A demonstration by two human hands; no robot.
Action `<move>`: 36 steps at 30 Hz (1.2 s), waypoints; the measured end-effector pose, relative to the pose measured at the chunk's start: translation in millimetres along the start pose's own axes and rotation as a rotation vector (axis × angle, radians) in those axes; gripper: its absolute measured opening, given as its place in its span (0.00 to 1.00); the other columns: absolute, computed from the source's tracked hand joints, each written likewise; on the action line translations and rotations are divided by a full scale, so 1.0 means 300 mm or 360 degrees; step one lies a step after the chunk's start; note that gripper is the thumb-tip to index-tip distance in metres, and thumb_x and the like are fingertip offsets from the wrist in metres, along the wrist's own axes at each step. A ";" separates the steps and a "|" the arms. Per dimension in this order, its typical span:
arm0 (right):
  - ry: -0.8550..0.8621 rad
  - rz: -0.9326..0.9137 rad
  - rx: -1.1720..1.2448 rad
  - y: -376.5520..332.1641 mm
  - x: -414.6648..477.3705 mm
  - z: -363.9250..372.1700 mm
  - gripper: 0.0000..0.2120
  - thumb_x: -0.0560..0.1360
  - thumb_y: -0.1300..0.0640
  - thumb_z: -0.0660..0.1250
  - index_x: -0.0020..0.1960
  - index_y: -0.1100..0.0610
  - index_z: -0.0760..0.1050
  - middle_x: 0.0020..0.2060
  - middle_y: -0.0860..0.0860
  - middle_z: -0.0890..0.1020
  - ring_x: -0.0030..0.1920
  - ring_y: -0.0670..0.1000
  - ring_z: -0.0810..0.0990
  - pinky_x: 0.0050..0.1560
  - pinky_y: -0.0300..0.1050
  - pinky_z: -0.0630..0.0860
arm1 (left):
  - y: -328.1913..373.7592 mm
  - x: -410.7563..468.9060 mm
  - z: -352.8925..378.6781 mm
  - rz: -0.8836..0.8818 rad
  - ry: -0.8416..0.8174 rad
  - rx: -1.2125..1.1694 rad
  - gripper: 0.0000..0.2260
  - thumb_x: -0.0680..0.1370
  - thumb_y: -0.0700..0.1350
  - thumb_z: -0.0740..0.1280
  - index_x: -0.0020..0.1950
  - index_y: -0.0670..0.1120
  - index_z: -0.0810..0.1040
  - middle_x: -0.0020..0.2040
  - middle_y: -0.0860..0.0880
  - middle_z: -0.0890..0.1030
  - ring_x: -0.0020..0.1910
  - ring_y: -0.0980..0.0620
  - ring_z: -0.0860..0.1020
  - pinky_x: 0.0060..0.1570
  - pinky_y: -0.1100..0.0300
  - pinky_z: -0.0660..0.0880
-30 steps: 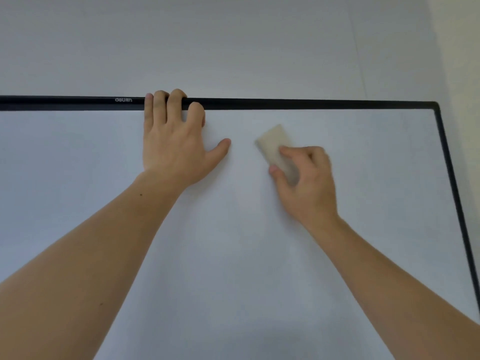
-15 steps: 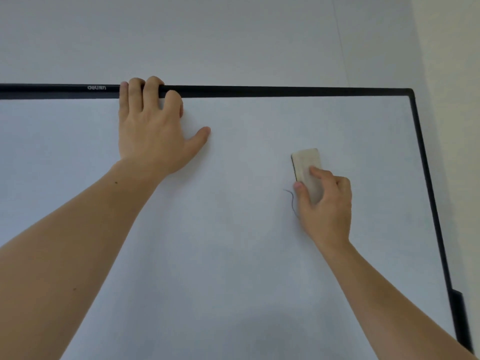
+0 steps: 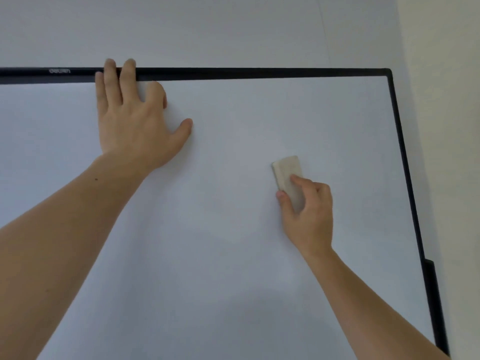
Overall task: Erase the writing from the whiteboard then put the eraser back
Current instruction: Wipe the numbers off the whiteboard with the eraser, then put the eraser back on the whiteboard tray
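A whiteboard (image 3: 233, 255) with a thin black frame fills most of the view; no writing shows on its surface. My right hand (image 3: 309, 211) presses a pale beige eraser (image 3: 287, 168) flat against the board, right of centre, thumb on its left side and fingers on top. My left hand (image 3: 135, 126) lies flat on the board near its top edge, fingers spread, with the fingertips hooked over the black top rail (image 3: 259, 73).
A grey wall (image 3: 207, 29) rises above the board. The board's right frame edge (image 3: 405, 178) runs down to a black bracket (image 3: 430, 271). A cream wall (image 3: 446, 152) stands to the right.
My right hand carried the eraser from near the top centre down and to the right. A thin dark line seen by my thumb half a second ago is gone. My left hand kept its place.
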State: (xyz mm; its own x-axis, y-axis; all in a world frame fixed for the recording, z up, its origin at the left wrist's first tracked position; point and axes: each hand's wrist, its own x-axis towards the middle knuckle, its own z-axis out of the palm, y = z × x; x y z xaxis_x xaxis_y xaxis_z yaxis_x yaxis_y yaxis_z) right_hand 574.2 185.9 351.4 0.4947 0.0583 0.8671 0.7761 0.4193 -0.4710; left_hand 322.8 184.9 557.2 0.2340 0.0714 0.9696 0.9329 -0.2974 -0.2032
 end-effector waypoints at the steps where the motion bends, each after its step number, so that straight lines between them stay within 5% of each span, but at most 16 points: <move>1: 0.0019 0.0116 0.0006 0.013 -0.001 -0.005 0.19 0.75 0.50 0.72 0.65 0.51 0.76 0.54 0.54 0.74 0.55 0.58 0.77 0.53 0.43 0.72 | 0.010 -0.015 0.003 0.0052 -0.0019 0.0004 0.23 0.73 0.62 0.67 0.55 0.43 0.73 0.78 0.35 0.60 0.79 0.32 0.52 0.78 0.39 0.46; 5: 0.0043 0.0301 -0.0009 0.009 -0.040 -0.004 0.20 0.76 0.50 0.71 0.66 0.53 0.75 0.54 0.56 0.74 0.56 0.59 0.76 0.53 0.43 0.71 | 0.057 -0.088 0.023 0.0173 -0.0112 -0.0016 0.23 0.74 0.60 0.68 0.57 0.43 0.74 0.78 0.36 0.61 0.79 0.33 0.52 0.78 0.38 0.47; 13: -0.0235 -0.0315 -0.0040 -0.040 -0.189 -0.017 0.18 0.75 0.50 0.72 0.62 0.53 0.78 0.53 0.54 0.75 0.53 0.54 0.76 0.50 0.45 0.77 | 0.117 -0.238 0.016 0.0261 -0.0217 -0.0122 0.20 0.75 0.58 0.68 0.55 0.43 0.74 0.76 0.36 0.65 0.79 0.33 0.56 0.78 0.38 0.50; 20: -0.0154 0.0455 -0.0102 0.059 -0.173 -0.079 0.21 0.76 0.49 0.71 0.66 0.51 0.72 0.58 0.57 0.74 0.59 0.60 0.75 0.54 0.45 0.71 | 0.105 -0.514 -0.010 0.0394 -0.0259 -0.0346 0.16 0.75 0.55 0.68 0.50 0.42 0.77 0.72 0.37 0.73 0.75 0.36 0.67 0.75 0.38 0.60; 24: -0.0311 0.0270 -0.0048 -0.034 -0.284 -0.092 0.20 0.75 0.51 0.72 0.65 0.50 0.72 0.59 0.52 0.75 0.59 0.56 0.75 0.56 0.50 0.74 | 0.095 -0.702 -0.018 0.0436 -0.0303 -0.0445 0.13 0.75 0.52 0.71 0.48 0.42 0.79 0.69 0.38 0.76 0.72 0.37 0.71 0.72 0.38 0.65; 30: -0.0761 -0.0164 0.0104 -0.197 -0.520 -0.128 0.19 0.74 0.54 0.74 0.63 0.53 0.74 0.60 0.48 0.77 0.60 0.51 0.75 0.57 0.32 0.70 | 0.061 -0.925 -0.060 0.0361 -0.0406 -0.0606 0.12 0.76 0.49 0.71 0.49 0.40 0.80 0.67 0.38 0.78 0.70 0.38 0.74 0.70 0.40 0.68; 36: -0.1091 -0.0269 0.0201 -0.272 -0.702 -0.146 0.19 0.73 0.54 0.74 0.62 0.55 0.76 0.61 0.49 0.78 0.61 0.51 0.75 0.58 0.26 0.67 | -0.006 -1.121 -0.135 0.0215 -0.0583 -0.0860 0.10 0.77 0.44 0.70 0.52 0.40 0.73 0.69 0.38 0.77 0.67 0.39 0.76 0.65 0.45 0.74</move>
State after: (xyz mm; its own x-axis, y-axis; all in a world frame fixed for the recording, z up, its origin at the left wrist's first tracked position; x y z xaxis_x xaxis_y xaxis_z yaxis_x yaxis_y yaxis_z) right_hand 423.9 99.7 200.2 -0.0178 0.5219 0.8528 0.7486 0.5724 -0.3346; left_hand 231.5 122.9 237.1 0.5059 0.2903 0.8123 0.6425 -0.7551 -0.1303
